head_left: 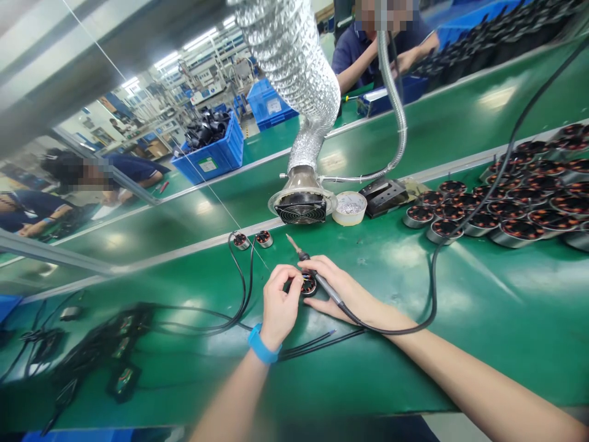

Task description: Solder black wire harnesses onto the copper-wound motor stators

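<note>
My left hand [280, 302], with a blue wristband, pinches a small round motor stator [308, 284] with copper windings on the green bench. My right hand [343, 287] touches the same stator and carries a soldering iron [309, 263] lying across its fingers, tip pointing up and away, its black cord [432, 270] trailing off to the right. Two more small stators [252, 240] with black wires lie just beyond my hands. Black wire ends [317, 341] rest under my wrists.
A silver fume duct with a fan mouth [302, 205] hangs ahead. Beside it are a white tin [349, 208] and a black iron stand [383, 196]. Many stators [506, 202] fill the right. Black wired boards [119, 350] lie left. Other people work beyond, near blue crates [216, 153].
</note>
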Demonstrator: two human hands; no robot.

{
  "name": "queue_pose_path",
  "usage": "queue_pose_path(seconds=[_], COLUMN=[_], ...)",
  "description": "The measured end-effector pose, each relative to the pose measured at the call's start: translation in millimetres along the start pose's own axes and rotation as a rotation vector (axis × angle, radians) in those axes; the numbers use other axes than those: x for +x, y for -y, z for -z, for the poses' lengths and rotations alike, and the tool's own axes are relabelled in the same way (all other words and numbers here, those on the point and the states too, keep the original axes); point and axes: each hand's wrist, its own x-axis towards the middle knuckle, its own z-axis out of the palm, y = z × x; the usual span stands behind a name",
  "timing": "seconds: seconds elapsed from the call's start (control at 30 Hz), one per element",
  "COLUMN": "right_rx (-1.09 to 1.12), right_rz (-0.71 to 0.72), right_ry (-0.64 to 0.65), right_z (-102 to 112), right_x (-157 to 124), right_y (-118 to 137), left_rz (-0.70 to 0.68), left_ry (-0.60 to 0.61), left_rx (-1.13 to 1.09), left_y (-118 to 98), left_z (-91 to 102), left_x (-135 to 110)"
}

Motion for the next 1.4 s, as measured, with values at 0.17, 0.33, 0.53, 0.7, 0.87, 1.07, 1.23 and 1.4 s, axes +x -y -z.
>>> queue_pose_path(seconds=[0.17,0.33,0.53,0.7,0.87,1.07,1.23,1.4], right_rx=[0.041,-0.019,-0.072,-0.137,-0.175,-0.204,-0.223,-0.204], right_rz=[0.02,0.074,0.086,0.079,0.111,0.12,0.087,0.089], right_ry=[0.001,-0.064,0.006,0.03,0.007,0.041,0.084,0.091], right_z=[-3.9,14.2,27.1,25.6,24.3,22.4,21.0,20.4], right_x=[1.5,2.8,2.8,2.3,2.4,1.0,-0.3,-0.5], right_y=[-7.2,-10.3,-5.8,0.0,1.6,1.2,-1.0,-2.9], left_rz=[-0.016,0.044,0.115,0.392,0.462,0.424,0.64,0.717], left_ry=[-0.014,-0.02,0.055,0.192,0.279,0.415,0.697,0.728], left_rx=[0.0,0.022,-0.028,-0.201,-0.185,0.063,0.058,0.075], left_y=[-3.8,-1.2,10.3,15.4,13.8,1.9,-4.2,-0.9], left_z=[5.3,14.7,18.1,25.4,39.3,32.8,21.6,20.7], left_x=[1.4,5.5,11.7,14.8,28.7,56.2,71.4,70.9])
